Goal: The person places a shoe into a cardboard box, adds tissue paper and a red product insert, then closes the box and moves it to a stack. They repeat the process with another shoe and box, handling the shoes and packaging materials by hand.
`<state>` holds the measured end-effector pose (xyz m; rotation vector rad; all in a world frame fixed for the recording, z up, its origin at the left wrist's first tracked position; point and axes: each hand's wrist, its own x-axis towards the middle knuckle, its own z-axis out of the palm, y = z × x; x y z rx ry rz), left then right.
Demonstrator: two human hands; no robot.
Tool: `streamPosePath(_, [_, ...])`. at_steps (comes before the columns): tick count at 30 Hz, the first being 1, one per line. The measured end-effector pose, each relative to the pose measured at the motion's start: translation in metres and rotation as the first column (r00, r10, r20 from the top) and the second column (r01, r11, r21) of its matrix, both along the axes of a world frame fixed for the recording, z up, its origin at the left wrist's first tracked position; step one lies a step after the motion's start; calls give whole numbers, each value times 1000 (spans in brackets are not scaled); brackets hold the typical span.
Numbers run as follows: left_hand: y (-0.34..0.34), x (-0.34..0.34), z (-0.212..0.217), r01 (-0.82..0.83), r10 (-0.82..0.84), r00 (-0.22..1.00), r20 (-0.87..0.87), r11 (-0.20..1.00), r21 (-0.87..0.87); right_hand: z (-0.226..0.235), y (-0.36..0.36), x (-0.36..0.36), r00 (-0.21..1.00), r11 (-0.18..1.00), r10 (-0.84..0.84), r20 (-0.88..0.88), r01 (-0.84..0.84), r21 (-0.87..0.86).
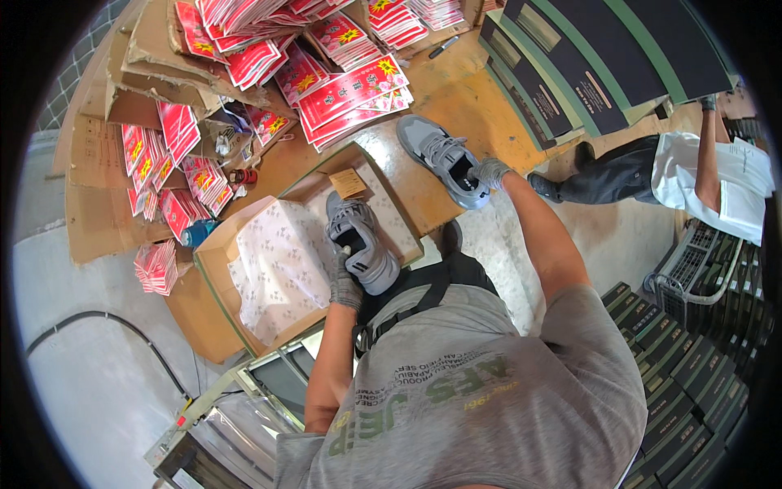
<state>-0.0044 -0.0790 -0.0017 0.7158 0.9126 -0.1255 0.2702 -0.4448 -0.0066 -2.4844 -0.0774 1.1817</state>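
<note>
On the worktable (pixel 497 118), the shoebox (pixel 397 222) is opened; grey sneakers (pixel 373 265), one apiece gripped by curled left hand (pixel 345 285) and right hand (pixel 491 173), are unwrapped.

Tabletop (pixel 412 186) free between box (pixel 232 228) and right-hand shoe (pixel 433 150); red packet stacks (pixel 352 96) block beyond

Counted 2 grey shoes (pixel 371 261) (pixel 428 143), 2 gloved hands (pixel 346 281) (pixel 491 173), 1 open shoebox (pixel 218 277), 1 tan card (pixel 348 183) — plus 1 marker (pixel 444 46) & 1 co-worker (pixel 684 171); couldn't tally red pkts (pixel 350 94).
</note>
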Motion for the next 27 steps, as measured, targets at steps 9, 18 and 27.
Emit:
streamPosePath(9, [-15,-5,32,-49,51,992,116,999,-20,-37,6,-38,804,596,-424,-416,594,540])
streamPosePath(18, [-39,43,154,-65,-203,822,532,895,442,143,59,-97,869,43,-394,-301,345,938])
streamPosePath(27, [-38,100,221,-163,-300,621,724,854,494,244,86,-91,900,-33,-436,-7,-8,999])
